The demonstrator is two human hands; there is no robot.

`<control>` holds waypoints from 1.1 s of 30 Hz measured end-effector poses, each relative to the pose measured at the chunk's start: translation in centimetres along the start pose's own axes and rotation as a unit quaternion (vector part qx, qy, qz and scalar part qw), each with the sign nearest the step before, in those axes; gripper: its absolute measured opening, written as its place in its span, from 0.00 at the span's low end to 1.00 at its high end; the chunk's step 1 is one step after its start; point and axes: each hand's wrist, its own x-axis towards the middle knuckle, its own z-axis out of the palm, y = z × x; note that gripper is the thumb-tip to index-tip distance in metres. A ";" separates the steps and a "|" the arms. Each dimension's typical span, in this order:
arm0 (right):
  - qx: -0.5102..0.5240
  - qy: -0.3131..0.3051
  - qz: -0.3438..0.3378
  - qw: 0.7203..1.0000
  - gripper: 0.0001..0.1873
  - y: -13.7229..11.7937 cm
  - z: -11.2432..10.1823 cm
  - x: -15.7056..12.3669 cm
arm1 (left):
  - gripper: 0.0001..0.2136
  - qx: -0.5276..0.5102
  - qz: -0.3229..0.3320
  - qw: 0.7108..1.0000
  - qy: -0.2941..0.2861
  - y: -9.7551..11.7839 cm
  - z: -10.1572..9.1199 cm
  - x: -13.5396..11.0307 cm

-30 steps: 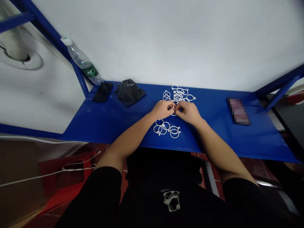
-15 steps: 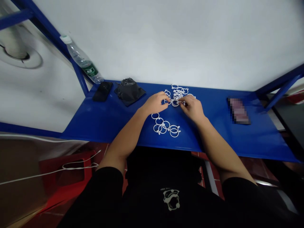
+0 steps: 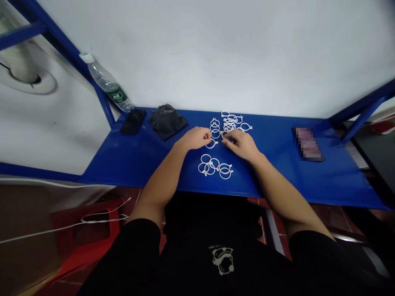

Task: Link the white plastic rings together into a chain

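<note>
Several white plastic rings lie on a blue shelf [image 3: 138, 160]. A loose pile of rings [image 3: 231, 121] sits near the wall. A small group of rings [image 3: 214, 166] lies nearer the front edge. My left hand [image 3: 194, 139] has its fingers curled and pinches one white ring [image 3: 211, 144] just above the near group. To its right, my right hand [image 3: 242, 144] is also pinched, holding another white ring [image 3: 224, 135] at the edge of the far pile. The two hands are a little apart.
A plastic water bottle [image 3: 108, 84] leans against the blue frame at the back left. Beside it lie a black phone [image 3: 133, 121] and a crumpled black bag [image 3: 167, 120]. A blurred flat object [image 3: 307, 143] lies at the right. A red stool [image 3: 89, 230] stands below left.
Both hands went from together over the near rings to the far pile, then drew back. Now each holds a ring and they are apart.
</note>
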 end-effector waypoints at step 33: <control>0.093 0.025 0.030 0.995 0.13 -0.3 0.1 -0.1 | 0.04 -0.012 0.165 0.979 0.122 3.2 3.8 0.2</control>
